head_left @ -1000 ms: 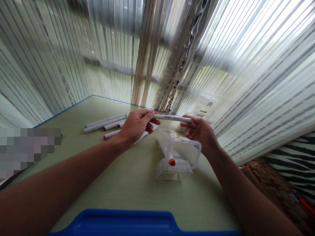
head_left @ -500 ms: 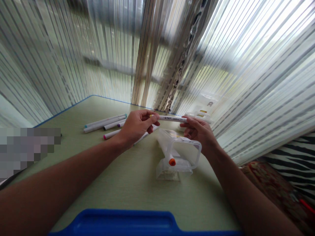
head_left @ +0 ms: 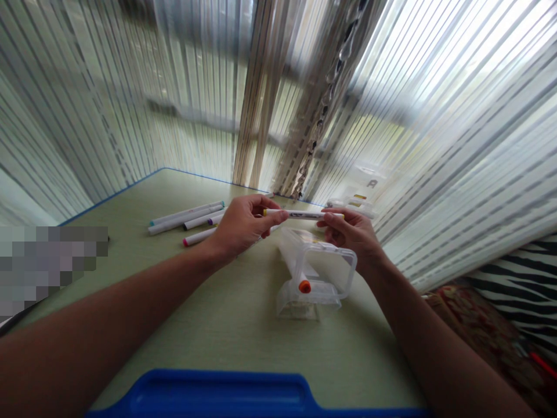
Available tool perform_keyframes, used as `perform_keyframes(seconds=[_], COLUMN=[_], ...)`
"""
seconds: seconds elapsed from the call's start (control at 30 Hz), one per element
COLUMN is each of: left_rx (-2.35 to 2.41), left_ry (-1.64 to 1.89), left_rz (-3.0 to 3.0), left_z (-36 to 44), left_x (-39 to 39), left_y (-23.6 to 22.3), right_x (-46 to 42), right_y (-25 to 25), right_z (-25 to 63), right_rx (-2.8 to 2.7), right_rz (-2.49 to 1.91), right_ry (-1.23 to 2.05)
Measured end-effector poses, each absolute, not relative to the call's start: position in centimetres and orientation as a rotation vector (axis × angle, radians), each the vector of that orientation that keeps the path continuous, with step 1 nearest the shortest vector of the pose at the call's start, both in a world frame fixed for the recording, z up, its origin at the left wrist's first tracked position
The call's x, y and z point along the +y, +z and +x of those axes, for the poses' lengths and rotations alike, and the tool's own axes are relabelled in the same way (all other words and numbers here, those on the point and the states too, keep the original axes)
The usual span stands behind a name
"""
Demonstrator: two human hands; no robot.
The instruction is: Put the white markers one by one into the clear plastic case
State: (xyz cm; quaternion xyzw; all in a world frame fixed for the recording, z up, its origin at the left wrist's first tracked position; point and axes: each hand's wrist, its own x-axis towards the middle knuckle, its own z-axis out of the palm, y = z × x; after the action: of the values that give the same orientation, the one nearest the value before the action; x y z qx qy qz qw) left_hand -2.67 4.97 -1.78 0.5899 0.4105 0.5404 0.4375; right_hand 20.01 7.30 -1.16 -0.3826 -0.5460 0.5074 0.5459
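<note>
A white marker with yellow ends (head_left: 304,215) is held level between my two hands. My left hand (head_left: 250,220) pinches its left end, and my right hand (head_left: 350,229) pinches the right end. Just below it lies a clear plastic case (head_left: 289,249) on its side, its mouth facing me. One marker with an orange end (head_left: 305,286) rests inside that case. Left of and behind my left hand, several white markers (head_left: 187,215) with teal, black, purple and pink ends lie loose; my hand partly hides some.
A clear lid-like plastic piece (head_left: 359,188) stands at the table's back edge near the curtain (head_left: 195,116). The pale green table (head_left: 217,331) has a blue tray-like rim (head_left: 221,392) at the front. Zebra-striped fabric (head_left: 517,278) is at the right.
The marker has come slightly lower and turned in my fingers, so both yellow ends and its printed side now show. The case and the loose markers have stayed put.
</note>
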Motion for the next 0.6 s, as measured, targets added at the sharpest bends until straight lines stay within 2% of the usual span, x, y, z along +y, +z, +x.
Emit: perform_keyframes(seconds=[0.6], left_rx=[0.996], left_ry=[1.359], left_rz=[1.374], left_z=[-2.55], left_x=[5.02], left_y=[-1.71], right_x=[7.33], right_y=[-0.88], right_z=[20.09], right_rx=[-1.239], right_rz=[-0.883], right_ry=[1.291])
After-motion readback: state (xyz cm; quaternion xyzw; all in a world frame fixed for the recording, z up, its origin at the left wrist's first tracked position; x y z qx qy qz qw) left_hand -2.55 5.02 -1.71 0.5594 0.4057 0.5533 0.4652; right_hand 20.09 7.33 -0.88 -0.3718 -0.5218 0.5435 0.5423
